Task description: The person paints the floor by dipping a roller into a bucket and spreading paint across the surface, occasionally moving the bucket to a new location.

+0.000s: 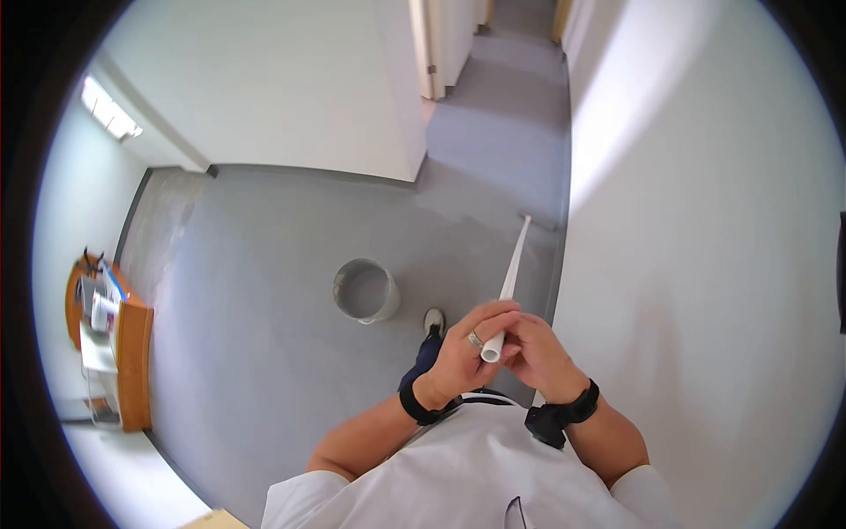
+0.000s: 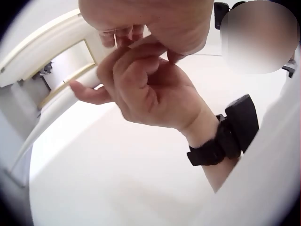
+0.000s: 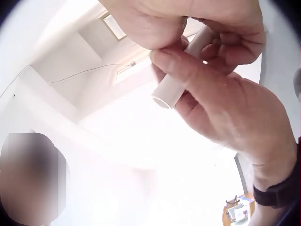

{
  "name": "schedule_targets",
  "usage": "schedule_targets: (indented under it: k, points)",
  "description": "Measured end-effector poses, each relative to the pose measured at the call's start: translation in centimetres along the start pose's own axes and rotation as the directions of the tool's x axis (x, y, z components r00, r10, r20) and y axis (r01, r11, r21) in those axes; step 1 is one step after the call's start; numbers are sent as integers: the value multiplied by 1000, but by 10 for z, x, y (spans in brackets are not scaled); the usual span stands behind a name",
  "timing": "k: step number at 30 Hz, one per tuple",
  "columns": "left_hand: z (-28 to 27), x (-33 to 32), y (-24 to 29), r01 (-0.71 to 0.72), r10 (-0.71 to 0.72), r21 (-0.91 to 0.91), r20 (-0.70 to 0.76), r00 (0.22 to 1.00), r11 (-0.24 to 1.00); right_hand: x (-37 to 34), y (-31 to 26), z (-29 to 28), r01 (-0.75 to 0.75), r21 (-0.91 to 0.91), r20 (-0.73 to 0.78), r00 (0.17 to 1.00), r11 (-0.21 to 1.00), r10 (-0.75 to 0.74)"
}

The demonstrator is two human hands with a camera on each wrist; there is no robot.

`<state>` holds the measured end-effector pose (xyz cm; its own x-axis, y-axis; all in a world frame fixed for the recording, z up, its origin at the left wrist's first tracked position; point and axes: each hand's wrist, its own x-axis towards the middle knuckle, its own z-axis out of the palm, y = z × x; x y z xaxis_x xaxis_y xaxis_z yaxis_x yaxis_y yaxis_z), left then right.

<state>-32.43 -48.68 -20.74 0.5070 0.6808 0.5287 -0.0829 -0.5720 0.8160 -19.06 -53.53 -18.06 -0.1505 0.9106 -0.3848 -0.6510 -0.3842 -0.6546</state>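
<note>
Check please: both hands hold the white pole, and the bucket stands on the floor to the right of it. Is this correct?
The side is wrong: in the head view, the bucket stands left of the pole. The rest is correct.

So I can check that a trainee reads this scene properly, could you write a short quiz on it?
1. Multiple choice: what do the left hand and the right hand hold?
A) a coiled hose
B) a white pole
C) a folded towel

2. True or false: in the head view, the bucket stands on the floor to the left of the shoe.

3. Fill in the missing word: on a finger of the left hand there is a ____.

Key: 1. B. 2. True. 3. Ring.
</note>
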Motion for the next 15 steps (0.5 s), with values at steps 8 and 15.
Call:
schedule_targets:
  k: [8, 15]
  points:
    - [-55, -63, 12, 251, -325, -386, -139, 935, 888, 105, 81, -79, -329, 313, -68, 928, 891, 366]
    - [-151, -106, 51, -30, 43, -296, 38, 998, 955, 198, 134, -86, -100, 525, -297, 909, 845, 292]
